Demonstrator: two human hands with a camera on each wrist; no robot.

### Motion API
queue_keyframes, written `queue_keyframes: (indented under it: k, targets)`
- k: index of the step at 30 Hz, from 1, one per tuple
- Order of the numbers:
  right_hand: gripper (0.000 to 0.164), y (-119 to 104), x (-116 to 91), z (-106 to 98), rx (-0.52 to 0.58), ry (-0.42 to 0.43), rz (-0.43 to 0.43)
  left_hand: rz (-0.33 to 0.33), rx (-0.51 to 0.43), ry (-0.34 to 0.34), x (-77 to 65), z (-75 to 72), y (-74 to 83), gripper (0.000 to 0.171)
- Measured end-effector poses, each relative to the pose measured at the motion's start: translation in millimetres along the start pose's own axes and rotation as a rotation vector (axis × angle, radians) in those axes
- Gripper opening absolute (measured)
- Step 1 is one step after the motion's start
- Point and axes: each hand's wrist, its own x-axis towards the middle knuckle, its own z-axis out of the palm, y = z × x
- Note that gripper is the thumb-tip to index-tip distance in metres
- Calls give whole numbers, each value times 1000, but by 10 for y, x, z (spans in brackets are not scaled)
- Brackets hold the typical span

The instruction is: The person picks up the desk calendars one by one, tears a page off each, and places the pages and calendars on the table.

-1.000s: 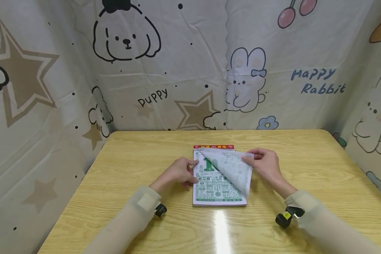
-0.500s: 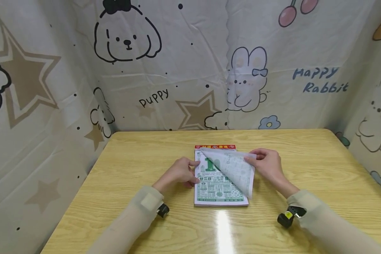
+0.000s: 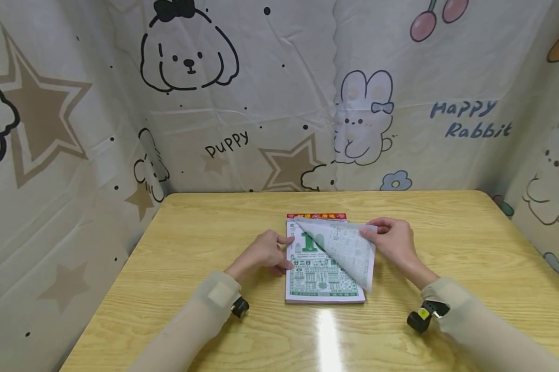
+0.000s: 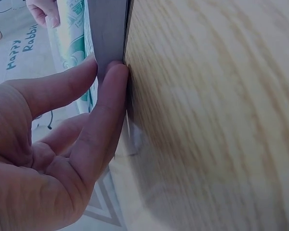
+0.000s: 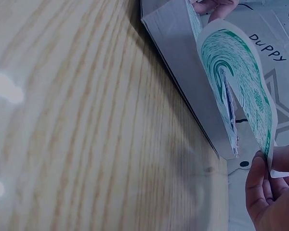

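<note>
A thick tear-off calendar point(image 3: 323, 284) lies flat on the table, with green print and a red strip along its top. My left hand point(image 3: 265, 251) holds its left edge; in the left wrist view, the fingers point(image 4: 103, 113) lie against the side of the block and the thumb is at its upper edge. My right hand point(image 3: 393, 245) pinches the top calendar page point(image 3: 346, 248) by its free corner. That page is lifted and folded back diagonally, its pale underside showing in the head view. In the right wrist view the page point(image 5: 257, 91) curls away from the stack.
The wooden table point(image 3: 205, 222) extends around the calendar on all sides. A printed cloth point(image 3: 279, 93) with cartoon animals hangs behind it and at both sides. Small black wrist cameras hang below both sleeves, one at the left wrist point(image 3: 240, 307).
The view has shifted slightly. Both hands keep their places on the calendar, and the page stays folded back at nearly the same angle.
</note>
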Motion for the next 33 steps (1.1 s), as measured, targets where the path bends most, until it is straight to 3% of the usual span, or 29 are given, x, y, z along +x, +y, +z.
queue_keyframes:
  k: [33]
  targets:
    - [37, 176, -26, -317, -22, 88, 29, 17, -61, -27, 2, -15, -29, 70]
